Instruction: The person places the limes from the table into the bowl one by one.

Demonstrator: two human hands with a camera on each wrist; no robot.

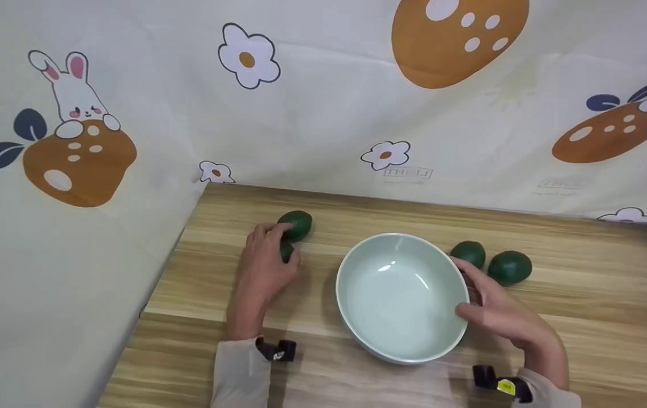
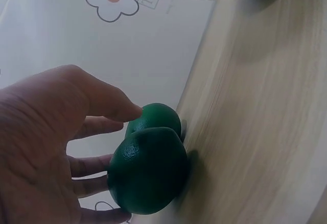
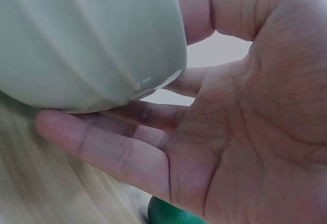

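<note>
Bowl (image 1: 402, 300): pale grey-green, glossy, round; lighter thin rim; inside smooth w/ 2 bright reflections near far wall; outside shows shallow slanting ridges (R wrist view). Located mid-table, btwn the 2 hands; can't tell if base touches wood table (image 1: 323, 377).

Fruits: 4, dk green, rounded/oval, waxy sheen. Near L fruit (image 2: 148, 170) + far L fruit (image 1: 299, 225) sit left of bowl, 1 behind the other; contact btwn them unclear. Inner R fruit (image 1: 469, 254) close to bowl's R rim; outer R fruit (image 1: 510, 267) just beside it.

L hand (image 1: 266, 260): reaches fwd, palm side toward near L fruit, 4 fingers spread on its far side, fingertips at its surface; thumb raised, clear of it in wrist view. Hand opened around fruit, no firm grip seen.

R hand (image 1: 496, 309): gripping bowl at R side. Thumb over rim, fingers under/along outer wall; little finger extended below bowl's lower edge. Wrist bent, forearm comes in from lower R.

Both forearms: lt sleeves (image 1: 241, 374), dk wrist straps (image 1: 278, 350).
</note>
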